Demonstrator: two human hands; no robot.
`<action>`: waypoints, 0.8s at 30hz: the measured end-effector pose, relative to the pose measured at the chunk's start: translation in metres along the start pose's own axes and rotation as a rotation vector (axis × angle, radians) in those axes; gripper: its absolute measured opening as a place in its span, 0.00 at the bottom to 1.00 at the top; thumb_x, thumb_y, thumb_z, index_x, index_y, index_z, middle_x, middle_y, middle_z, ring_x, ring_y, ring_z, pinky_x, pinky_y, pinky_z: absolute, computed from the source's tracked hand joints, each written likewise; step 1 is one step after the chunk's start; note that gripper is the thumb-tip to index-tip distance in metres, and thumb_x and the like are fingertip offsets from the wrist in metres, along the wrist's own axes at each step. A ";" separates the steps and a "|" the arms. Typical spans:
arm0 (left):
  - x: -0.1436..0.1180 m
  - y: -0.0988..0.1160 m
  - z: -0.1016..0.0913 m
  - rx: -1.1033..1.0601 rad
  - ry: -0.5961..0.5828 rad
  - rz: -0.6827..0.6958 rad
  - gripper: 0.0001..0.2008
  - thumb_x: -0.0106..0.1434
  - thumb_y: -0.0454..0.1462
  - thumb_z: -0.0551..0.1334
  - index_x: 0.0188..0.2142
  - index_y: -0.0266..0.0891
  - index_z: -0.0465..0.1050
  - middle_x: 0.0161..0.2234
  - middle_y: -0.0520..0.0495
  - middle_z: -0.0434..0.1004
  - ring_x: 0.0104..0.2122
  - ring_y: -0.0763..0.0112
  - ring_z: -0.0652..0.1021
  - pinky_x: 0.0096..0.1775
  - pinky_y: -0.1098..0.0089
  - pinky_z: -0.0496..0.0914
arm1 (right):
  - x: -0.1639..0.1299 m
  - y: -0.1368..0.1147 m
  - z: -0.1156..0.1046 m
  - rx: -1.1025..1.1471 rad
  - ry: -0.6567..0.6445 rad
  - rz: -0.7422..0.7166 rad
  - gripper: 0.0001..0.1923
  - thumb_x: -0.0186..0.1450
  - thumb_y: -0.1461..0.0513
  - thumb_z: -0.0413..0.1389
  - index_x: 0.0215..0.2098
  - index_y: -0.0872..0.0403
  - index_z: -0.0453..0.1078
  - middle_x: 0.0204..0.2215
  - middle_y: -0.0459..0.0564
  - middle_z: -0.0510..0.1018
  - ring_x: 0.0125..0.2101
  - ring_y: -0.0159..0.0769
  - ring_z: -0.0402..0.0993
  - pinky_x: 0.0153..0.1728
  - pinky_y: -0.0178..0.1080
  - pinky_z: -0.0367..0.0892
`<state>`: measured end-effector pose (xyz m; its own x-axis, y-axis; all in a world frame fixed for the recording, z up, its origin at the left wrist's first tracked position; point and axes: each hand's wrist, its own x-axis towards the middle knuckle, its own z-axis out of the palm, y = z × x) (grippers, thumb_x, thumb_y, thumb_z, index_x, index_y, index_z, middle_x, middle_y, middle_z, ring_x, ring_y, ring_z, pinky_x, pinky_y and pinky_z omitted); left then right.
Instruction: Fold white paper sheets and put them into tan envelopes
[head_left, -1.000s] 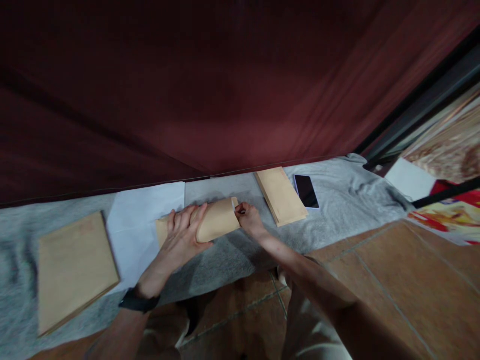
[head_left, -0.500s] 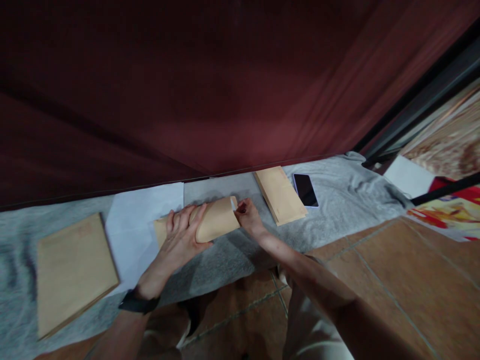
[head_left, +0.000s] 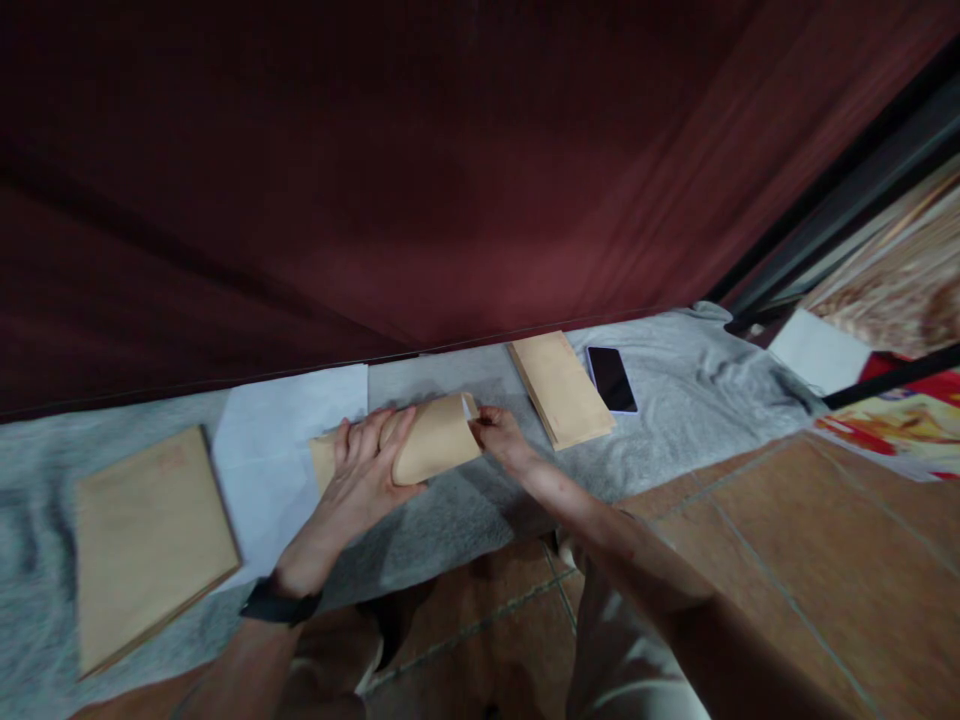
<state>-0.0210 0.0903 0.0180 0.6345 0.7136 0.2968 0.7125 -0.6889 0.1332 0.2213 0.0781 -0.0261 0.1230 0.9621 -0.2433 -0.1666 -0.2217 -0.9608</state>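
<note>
A brown paper envelope (head_left: pixel 436 440) lies across the middle of the grey cloth, its upper side bowed up. My left hand (head_left: pixel 367 460) grips it round the left part, thumb on the near edge and fingers over the top. At the right end, a sliver of white paper (head_left: pixel 470 408) shows in the envelope's mouth. My right hand (head_left: pixel 499 437) is closed at that mouth, fingertips pinching its edge; whether they also hold the paper is hidden. White sheets (head_left: pixel 262 470) lie flat to the left, partly under my left hand and the envelope.
A stack of brown envelopes (head_left: pixel 154 545) lies far left, and a smaller stack (head_left: pixel 561 390) sits right of my hands. Beside it is a phone (head_left: pixel 612 380). The grey cloth (head_left: pixel 675 400) runs along a dark red upright surface (head_left: pixel 450 200). Tiled floor (head_left: pixel 787 540) lies below.
My right hand has shifted very slightly at the envelope's mouth, its fingers lower and closer against the edge. My left hand and the envelope look nearly the same.
</note>
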 end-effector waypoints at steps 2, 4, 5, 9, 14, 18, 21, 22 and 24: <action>0.000 0.000 0.000 0.004 -0.012 0.004 0.54 0.57 0.51 0.71 0.74 0.44 0.44 0.68 0.30 0.57 0.67 0.40 0.60 0.68 0.37 0.43 | -0.001 -0.001 0.000 0.023 0.000 0.015 0.05 0.56 0.59 0.63 0.29 0.53 0.76 0.21 0.42 0.76 0.20 0.30 0.68 0.22 0.32 0.61; -0.001 0.001 0.000 0.001 -0.033 0.018 0.52 0.59 0.51 0.70 0.74 0.45 0.45 0.71 0.31 0.52 0.70 0.40 0.56 0.67 0.37 0.43 | -0.003 -0.003 0.000 0.052 -0.002 0.018 0.05 0.56 0.59 0.63 0.28 0.53 0.75 0.21 0.41 0.77 0.21 0.30 0.69 0.23 0.32 0.62; -0.001 0.001 0.000 -0.005 -0.047 0.026 0.50 0.60 0.51 0.69 0.74 0.46 0.45 0.72 0.32 0.49 0.71 0.40 0.53 0.67 0.36 0.43 | -0.004 -0.005 0.000 0.067 -0.001 0.013 0.05 0.56 0.59 0.62 0.28 0.53 0.74 0.22 0.41 0.77 0.21 0.30 0.69 0.24 0.32 0.63; -0.001 0.010 0.005 -0.036 -0.090 0.042 0.44 0.65 0.52 0.64 0.74 0.48 0.45 0.75 0.36 0.43 0.73 0.43 0.48 0.67 0.36 0.43 | -0.008 -0.013 0.000 0.125 0.005 0.020 0.06 0.54 0.59 0.63 0.28 0.53 0.74 0.23 0.41 0.78 0.24 0.30 0.71 0.27 0.32 0.65; 0.004 0.032 0.018 -0.016 -0.086 0.062 0.38 0.70 0.44 0.61 0.74 0.48 0.45 0.75 0.37 0.44 0.73 0.46 0.47 0.67 0.36 0.44 | -0.014 -0.019 0.001 0.206 -0.003 0.057 0.11 0.52 0.55 0.65 0.31 0.52 0.74 0.25 0.43 0.80 0.26 0.34 0.75 0.31 0.34 0.69; 0.012 0.049 0.028 -0.017 -0.086 0.070 0.35 0.70 0.39 0.58 0.73 0.47 0.48 0.74 0.40 0.46 0.73 0.48 0.49 0.68 0.37 0.46 | -0.017 -0.019 0.002 0.221 0.029 0.082 0.13 0.52 0.54 0.66 0.34 0.49 0.75 0.29 0.45 0.83 0.31 0.38 0.79 0.33 0.37 0.71; 0.017 0.057 0.031 -0.017 -0.087 0.052 0.34 0.70 0.36 0.56 0.73 0.45 0.50 0.74 0.40 0.47 0.73 0.49 0.51 0.69 0.39 0.47 | -0.016 -0.016 0.001 0.215 0.040 0.105 0.12 0.53 0.54 0.66 0.34 0.47 0.74 0.32 0.46 0.83 0.32 0.39 0.79 0.34 0.38 0.72; 0.018 0.058 0.032 -0.014 -0.091 0.047 0.34 0.70 0.34 0.55 0.73 0.44 0.50 0.74 0.40 0.48 0.73 0.50 0.51 0.69 0.40 0.48 | -0.015 -0.015 0.000 0.232 0.035 0.105 0.11 0.53 0.54 0.66 0.33 0.48 0.74 0.32 0.46 0.83 0.33 0.39 0.79 0.35 0.38 0.72; 0.020 0.060 0.034 -0.006 -0.103 0.043 0.35 0.68 0.29 0.52 0.73 0.44 0.49 0.74 0.42 0.49 0.73 0.53 0.51 0.69 0.41 0.49 | -0.014 -0.012 0.000 0.292 0.015 0.094 0.10 0.54 0.55 0.65 0.33 0.49 0.74 0.31 0.47 0.83 0.34 0.40 0.80 0.37 0.39 0.72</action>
<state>0.0452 0.0677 -0.0001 0.6924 0.6921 0.2039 0.6821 -0.7200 0.1279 0.2218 0.0669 -0.0112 0.1078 0.9365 -0.3336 -0.4520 -0.2527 -0.8555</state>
